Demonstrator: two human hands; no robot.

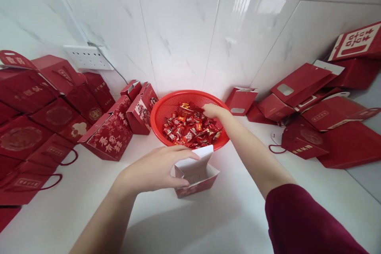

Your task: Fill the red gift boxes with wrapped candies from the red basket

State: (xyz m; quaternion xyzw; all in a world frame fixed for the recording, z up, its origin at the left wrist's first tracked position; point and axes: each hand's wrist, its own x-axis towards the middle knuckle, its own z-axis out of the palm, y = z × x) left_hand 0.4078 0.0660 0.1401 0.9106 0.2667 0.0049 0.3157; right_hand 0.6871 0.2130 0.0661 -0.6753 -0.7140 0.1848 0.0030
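My left hand (157, 168) grips a small red gift box (198, 188) by its left side, thumb at the near rim and fingers on the raised flap. The box stands upright on the white table with its top open; its pale inside shows no contents that I can see. My right hand (212, 111) reaches into a red plastic basket (154, 121), at the right side of a heap of red-wrapped candies (190, 129). Its fingers are curled, with the tips hidden among the wrappers, so what they hold does not show.
Red printed boxes (108, 133) stand left of the basket, and stacked red gift boxes (26, 135) fill the far left. More red boxes (300, 81) are piled at right. A tiled wall (178, 27) rises behind, with a power strip (87, 57) and cable.
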